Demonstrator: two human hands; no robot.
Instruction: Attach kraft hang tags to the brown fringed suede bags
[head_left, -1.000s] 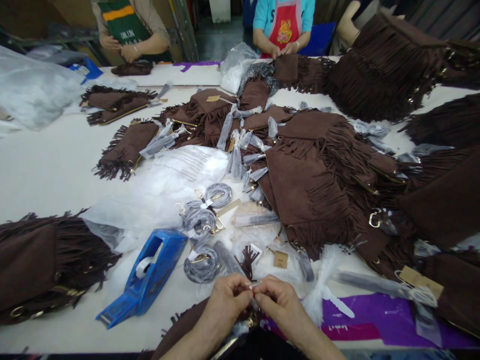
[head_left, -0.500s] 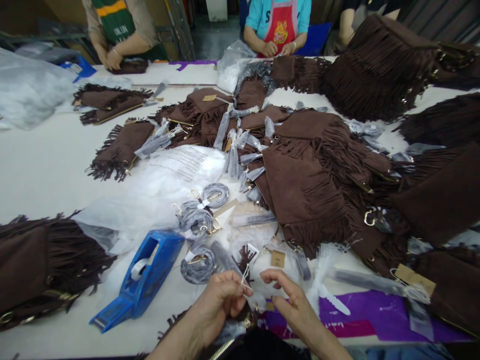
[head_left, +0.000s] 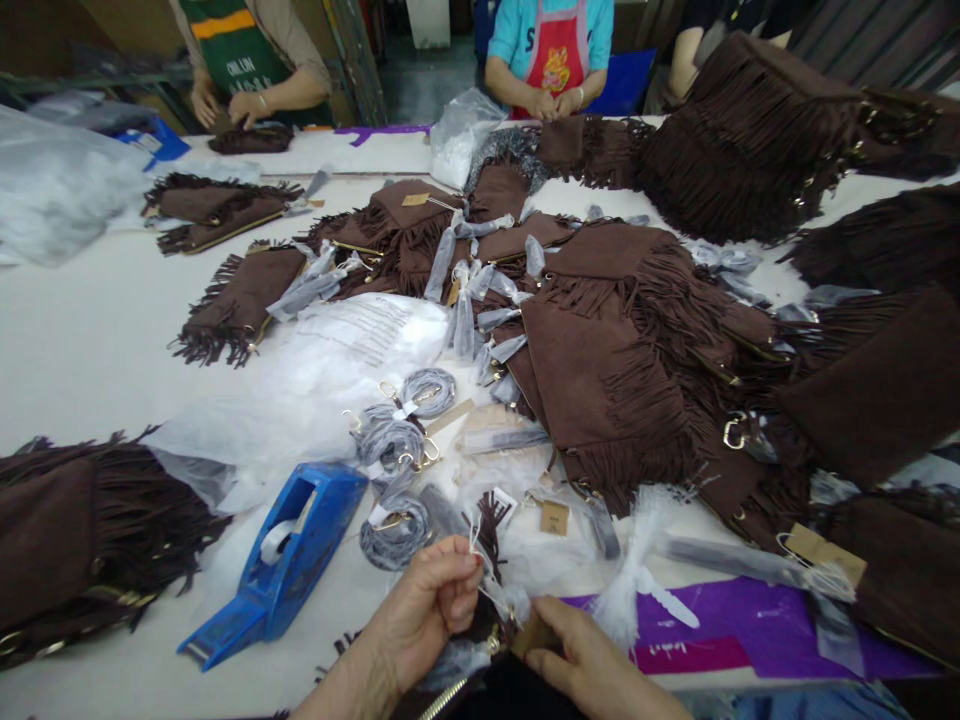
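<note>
My left hand (head_left: pixel 431 605) is closed in a pinch on a thin white string (head_left: pixel 480 565) that runs down to a small plastic-wrapped piece at the near table edge. My right hand (head_left: pixel 592 660) lies lower, its fingers curled over a small brown card tag (head_left: pixel 534 635) beside a dark brown fringed bag (head_left: pixel 480 685) with a gold zipper under both hands. Just beyond my fingers lie a small brown tassel (head_left: pixel 491 520) in clear wrap and another card tag (head_left: pixel 555 517).
A blue tape dispenser (head_left: pixel 281 555) sits left of my hands, coiled wrapped straps (head_left: pixel 397 440) behind it, clear plastic bags (head_left: pixel 300 390) beyond. Brown fringed bags (head_left: pixel 622 350) pile across the white table (head_left: pixel 90 330). Two people (head_left: pixel 551 50) work at the far side.
My hands have parted: the left rose slightly with the string, the right dropped down and toward me onto the card tag.
</note>
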